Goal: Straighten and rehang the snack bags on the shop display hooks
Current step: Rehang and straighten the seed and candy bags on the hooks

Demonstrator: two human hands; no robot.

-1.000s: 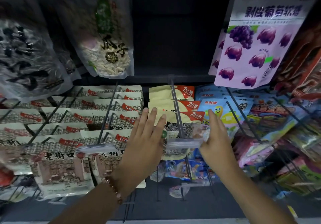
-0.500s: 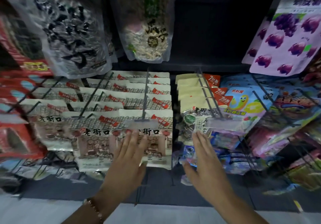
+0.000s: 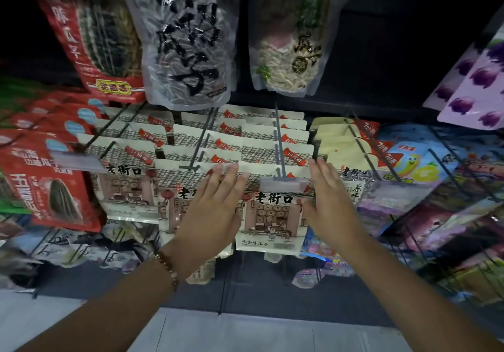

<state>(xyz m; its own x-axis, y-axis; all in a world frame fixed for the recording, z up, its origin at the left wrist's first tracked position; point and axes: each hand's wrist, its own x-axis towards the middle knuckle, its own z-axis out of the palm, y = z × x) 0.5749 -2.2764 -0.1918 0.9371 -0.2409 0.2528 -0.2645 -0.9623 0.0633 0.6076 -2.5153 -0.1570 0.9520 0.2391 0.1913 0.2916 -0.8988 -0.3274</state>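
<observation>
My left hand (image 3: 215, 209) lies flat, its fingers (image 3: 227, 177) straight and together, on the front cream snack bag (image 3: 174, 201) of the middle row. My right hand (image 3: 331, 204) is likewise open, fingers extended, at the right edge of the neighbouring cream bag (image 3: 268, 223), which hangs from a display hook (image 3: 279, 147) behind a clear price tag (image 3: 282, 184). I cannot tell whether the right hand touches that bag. Further cream bags are stacked behind on the hooks. Red seed bags (image 3: 46, 185) hang to the left, a yellow-topped bag (image 3: 351, 160) just right of my right hand. A beaded bracelet (image 3: 169, 268) circles my left wrist.
</observation>
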